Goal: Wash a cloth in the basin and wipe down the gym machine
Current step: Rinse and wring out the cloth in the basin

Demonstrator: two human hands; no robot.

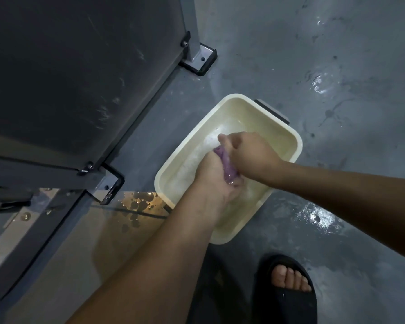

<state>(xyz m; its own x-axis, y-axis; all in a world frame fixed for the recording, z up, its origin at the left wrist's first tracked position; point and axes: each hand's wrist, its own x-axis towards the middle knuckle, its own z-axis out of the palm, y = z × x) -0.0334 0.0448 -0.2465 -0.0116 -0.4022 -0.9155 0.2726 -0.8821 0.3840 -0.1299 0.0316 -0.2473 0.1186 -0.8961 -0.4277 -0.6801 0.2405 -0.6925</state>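
Wet grey floor [337,54] shines all round where the person is crouched, with puddles catching the light. Both hands are bunched over the same purple cloth [225,163]: the left hand [214,177] has its fingers curled round the nearer, lower end, and the right hand [248,155] is clenched round the farther, upper end, so the cloth looks twisted between them, as if being wrung. Directly beneath the hands sits the cream basin [290,136], holding shallow, cloudy water. Off to the left of the hands stands the gym machine [80,78], its dark panel scuffed and its metal feet bolted near the basin. Below the right arm, a foot in a black sandal [288,293] is planted on the damp floor.

What worries me is the water. Wringing hard at the basin's edge could send more splashing onto an already slick floor, and that sandal could slip. A cloth left too sodden would probably streak the panel and drip around the machine's feet.
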